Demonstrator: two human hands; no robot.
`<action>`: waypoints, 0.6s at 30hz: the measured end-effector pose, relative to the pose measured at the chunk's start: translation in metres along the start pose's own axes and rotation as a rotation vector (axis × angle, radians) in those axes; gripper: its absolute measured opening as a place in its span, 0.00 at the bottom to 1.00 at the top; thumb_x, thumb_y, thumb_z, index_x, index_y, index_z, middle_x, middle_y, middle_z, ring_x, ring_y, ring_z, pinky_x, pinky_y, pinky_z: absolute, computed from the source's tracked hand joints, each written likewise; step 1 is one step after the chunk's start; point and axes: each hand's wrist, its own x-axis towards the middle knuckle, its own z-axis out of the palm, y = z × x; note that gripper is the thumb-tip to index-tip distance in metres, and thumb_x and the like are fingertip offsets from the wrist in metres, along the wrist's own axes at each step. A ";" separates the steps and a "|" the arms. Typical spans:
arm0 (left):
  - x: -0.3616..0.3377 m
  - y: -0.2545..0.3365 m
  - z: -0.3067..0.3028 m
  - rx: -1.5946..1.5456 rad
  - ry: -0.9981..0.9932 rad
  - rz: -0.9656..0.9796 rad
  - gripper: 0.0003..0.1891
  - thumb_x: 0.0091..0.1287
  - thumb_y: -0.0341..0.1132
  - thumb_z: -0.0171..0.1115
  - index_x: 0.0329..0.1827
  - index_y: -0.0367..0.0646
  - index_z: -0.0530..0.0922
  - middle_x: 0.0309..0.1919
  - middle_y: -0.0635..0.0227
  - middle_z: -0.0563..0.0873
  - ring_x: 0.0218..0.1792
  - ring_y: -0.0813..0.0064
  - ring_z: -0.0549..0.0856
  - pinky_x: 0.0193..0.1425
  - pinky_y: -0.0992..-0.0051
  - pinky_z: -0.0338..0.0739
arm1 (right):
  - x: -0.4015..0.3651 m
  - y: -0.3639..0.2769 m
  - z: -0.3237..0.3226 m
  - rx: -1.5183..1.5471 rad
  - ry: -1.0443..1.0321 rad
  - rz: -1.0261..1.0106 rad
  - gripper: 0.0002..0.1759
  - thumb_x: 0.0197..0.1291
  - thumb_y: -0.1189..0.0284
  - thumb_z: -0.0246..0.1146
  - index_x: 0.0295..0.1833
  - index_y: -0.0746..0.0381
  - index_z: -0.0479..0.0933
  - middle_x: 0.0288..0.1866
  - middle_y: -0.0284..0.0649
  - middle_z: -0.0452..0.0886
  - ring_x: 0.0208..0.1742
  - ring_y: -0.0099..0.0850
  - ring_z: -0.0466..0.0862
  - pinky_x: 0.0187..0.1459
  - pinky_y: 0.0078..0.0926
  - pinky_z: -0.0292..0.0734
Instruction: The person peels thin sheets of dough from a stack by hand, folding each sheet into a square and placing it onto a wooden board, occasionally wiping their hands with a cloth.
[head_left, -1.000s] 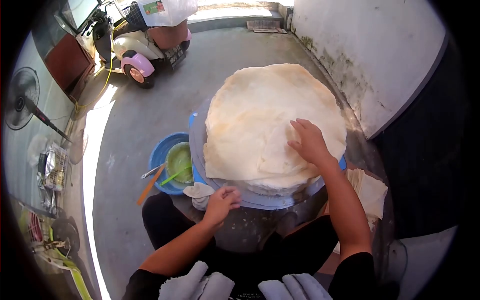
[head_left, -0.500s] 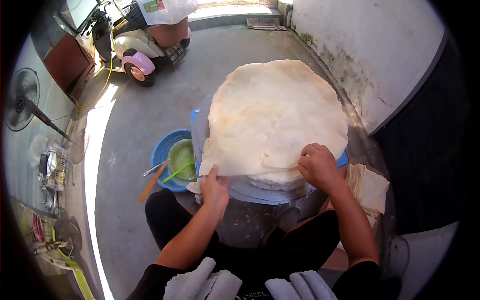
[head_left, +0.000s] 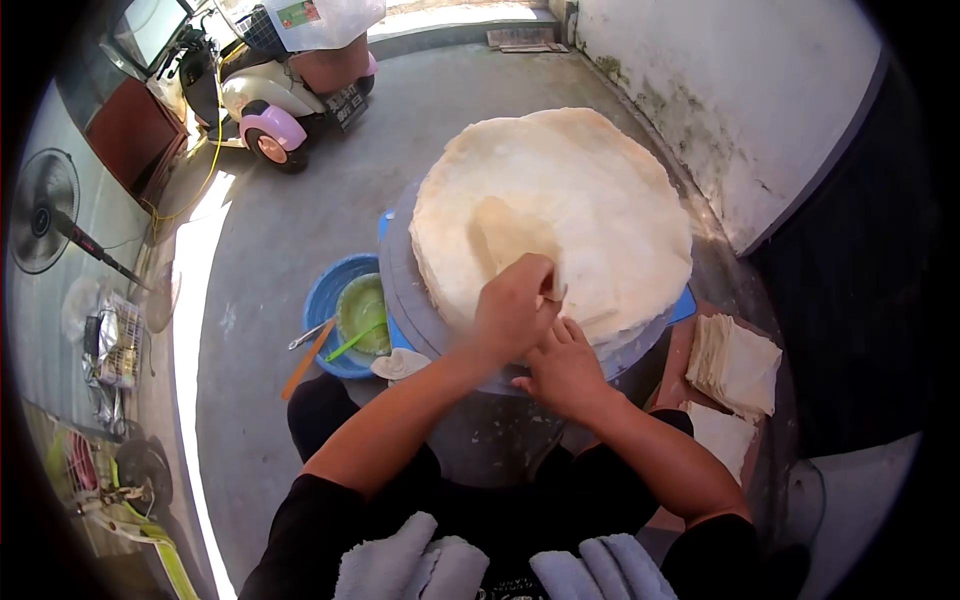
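A tall stack of wide, thin, pale dough sheets (head_left: pixel 600 200) lies on a round grey board in front of me. Over its near half, my left hand (head_left: pixel 515 312) is closed in a pinch on the edge of a thin dough sheet, drawn across toward the right. My right hand (head_left: pixel 568 372) rests beside it at the near edge of the stack, fingers stretched out and touching the sheet. Part of the pinched edge is hidden by my fingers. A darker patch, perhaps shadow, shows just beyond my left hand.
Left of the board (head_left: pixel 400 275) sits a blue basin (head_left: pixel 318 305) holding a green bowl (head_left: pixel 362 305), with a wooden stick (head_left: pixel 308 362) across the rim. Folded sheets (head_left: pixel 735 368) are piled at the right. A fan (head_left: pixel 45 212) and a scooter (head_left: pixel 280 110) stand farther off.
My left hand has carried the left edge of the top sheet up and right, folding it over. My right hand has moved left and down, opening from a pinch to lie flatter.
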 end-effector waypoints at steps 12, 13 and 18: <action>0.026 -0.039 0.025 0.179 -0.368 0.025 0.24 0.67 0.49 0.66 0.59 0.42 0.79 0.58 0.54 0.81 0.62 0.52 0.79 0.66 0.58 0.73 | 0.009 0.047 -0.052 0.083 0.447 0.143 0.06 0.51 0.72 0.71 0.34 0.61 0.81 0.30 0.39 0.80 0.40 0.42 0.82 0.41 0.42 0.79; 0.025 -0.050 0.026 0.331 -0.172 0.223 0.29 0.68 0.51 0.65 0.66 0.41 0.77 0.66 0.51 0.78 0.70 0.52 0.74 0.73 0.58 0.69 | 0.015 0.060 -0.049 0.087 0.447 0.149 0.06 0.51 0.72 0.71 0.34 0.61 0.81 0.30 0.39 0.80 0.40 0.42 0.82 0.41 0.42 0.79; 0.035 -0.086 0.026 0.616 -0.554 -0.127 0.47 0.73 0.59 0.56 0.82 0.34 0.51 0.83 0.46 0.50 0.83 0.46 0.45 0.85 0.53 0.41 | 0.023 0.104 -0.013 0.034 0.181 0.368 0.03 0.52 0.72 0.69 0.32 0.58 0.84 0.33 0.42 0.81 0.42 0.43 0.82 0.44 0.42 0.79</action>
